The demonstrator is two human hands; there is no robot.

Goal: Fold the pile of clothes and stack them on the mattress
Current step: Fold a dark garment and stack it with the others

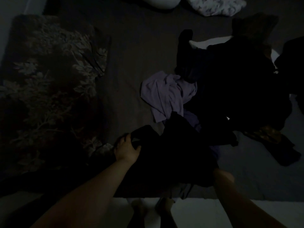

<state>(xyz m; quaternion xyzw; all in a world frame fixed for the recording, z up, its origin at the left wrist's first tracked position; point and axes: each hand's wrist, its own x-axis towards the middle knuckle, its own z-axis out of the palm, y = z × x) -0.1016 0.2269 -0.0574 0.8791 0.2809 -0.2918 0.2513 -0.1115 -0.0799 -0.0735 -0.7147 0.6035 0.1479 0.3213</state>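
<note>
The room is dim. A black garment [172, 155] lies at the near edge of the dark mattress [131, 63]. My left hand [126, 148] grips its left end, fingers curled over the cloth. My right hand [223, 176] is at the garment's right end, blurred and partly under the cloth, so its grip cannot be made out. Behind the garment a crumpled lilac top [166, 94] lies against a big pile of dark clothes [238, 83] on the right.
A dark floral blanket [49, 83] covers the mattress's left side. A white pillow [164, 2] and a patterned pillow [215, 5] lie at the far edge. A brownish garment [269, 134] trails from the pile. My bare feet [154, 209] stand on the pale floor.
</note>
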